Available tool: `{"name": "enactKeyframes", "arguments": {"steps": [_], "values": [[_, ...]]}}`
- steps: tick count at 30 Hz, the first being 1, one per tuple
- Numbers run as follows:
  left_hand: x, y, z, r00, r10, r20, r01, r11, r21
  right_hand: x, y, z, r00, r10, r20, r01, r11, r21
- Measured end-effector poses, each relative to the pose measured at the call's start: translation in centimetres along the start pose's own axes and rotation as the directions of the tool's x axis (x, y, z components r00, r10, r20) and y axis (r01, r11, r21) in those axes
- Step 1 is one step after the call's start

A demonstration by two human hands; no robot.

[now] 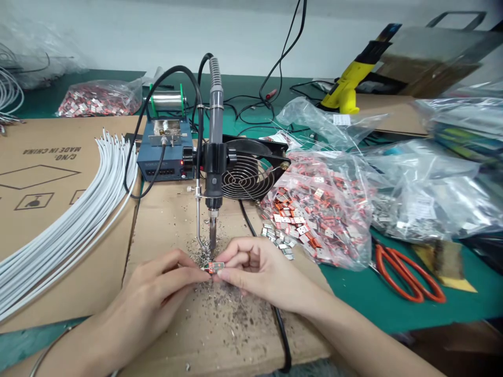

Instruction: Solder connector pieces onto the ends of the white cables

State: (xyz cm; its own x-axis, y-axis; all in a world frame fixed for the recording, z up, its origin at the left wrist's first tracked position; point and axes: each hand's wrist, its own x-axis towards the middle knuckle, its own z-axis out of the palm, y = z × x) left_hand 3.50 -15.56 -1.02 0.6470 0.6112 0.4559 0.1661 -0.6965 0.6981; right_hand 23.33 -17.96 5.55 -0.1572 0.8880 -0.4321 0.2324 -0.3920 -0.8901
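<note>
While fingers (236,266) pinch (near shut), LH (147,296) & RH (263,269) hold red part (214,267).

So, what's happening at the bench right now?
Left hand and right hand pinching small orange-and-silver component. Clamped soldering iron tip just above it.

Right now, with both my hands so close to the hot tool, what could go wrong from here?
The left hand and right hand pinch a small red-and-silver part right under the soldering iron tip, so a slip could burn a fingertip. The dark metal specks scattered on the cardboard might stick to the part. The plastic bag of parts lies near the iron and could melt if the iron were knocked toward it.
</note>
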Motion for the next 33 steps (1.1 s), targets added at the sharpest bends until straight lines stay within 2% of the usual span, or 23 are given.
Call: {"name": "enactKeyframes", "arguments": {"steps": [6,8,9,10,12,14,15,23,33], "values": [[-0.3,-0.1,-0.1,1.0,-0.009,0.014,0.01,0.999,-0.034,0.1,-0.1,0.0,1.0,-0.023,-0.003,0.023,1.0,-0.02],[-0.3,0.1,-0.1,0.997,-0.071,0.038,0.073,0.996,-0.043,0.1,0.0,0.0,1.0,-0.026,-0.006,0.026,0.999,-0.031],[-0.2,0.2,-0.1,0.988,-0.146,0.057,0.149,0.987,-0.054,0.1,0.0,0.0,0.999,-0.033,-0.011,0.033,0.999,-0.037],[0.0,0.3,-0.2,0.966,-0.244,0.08,0.25,0.965,-0.079,0.1,0.1,0.0,0.999,-0.041,-0.016,0.04,0.998,-0.041],[0.4,0.4,-0.2,0.885,-0.442,0.147,0.462,0.873,-0.155,0.2,0.1,0.0,0.998,-0.061,-0.026,0.06,0.997,-0.04],[1.0,0.4,-0.3,0.818,-0.535,0.211,0.574,0.785,-0.232,0.3,0.0,0.1,0.995,-0.085,-0.044,0.084,0.996,-0.023],[1.3,0.4,-0.3,0.808,-0.544,0.225,0.589,0.764,-0.265,0.4,0.0,0.1,0.994,-0.093,-0.054,0.092,0.996,-0.011],[2.5,0.4,-0.4,0.837,-0.532,0.128,0.527,0.721,-0.449,0.7,-0.2,0.4,0.989,-0.107,-0.101,0.115,0.991,0.075],[2.5,0.8,-0.4,0.864,-0.498,0.075,0.474,0.751,-0.459,0.4,-0.3,-0.2,0.988,-0.148,-0.05,0.154,0.977,0.146]]}}
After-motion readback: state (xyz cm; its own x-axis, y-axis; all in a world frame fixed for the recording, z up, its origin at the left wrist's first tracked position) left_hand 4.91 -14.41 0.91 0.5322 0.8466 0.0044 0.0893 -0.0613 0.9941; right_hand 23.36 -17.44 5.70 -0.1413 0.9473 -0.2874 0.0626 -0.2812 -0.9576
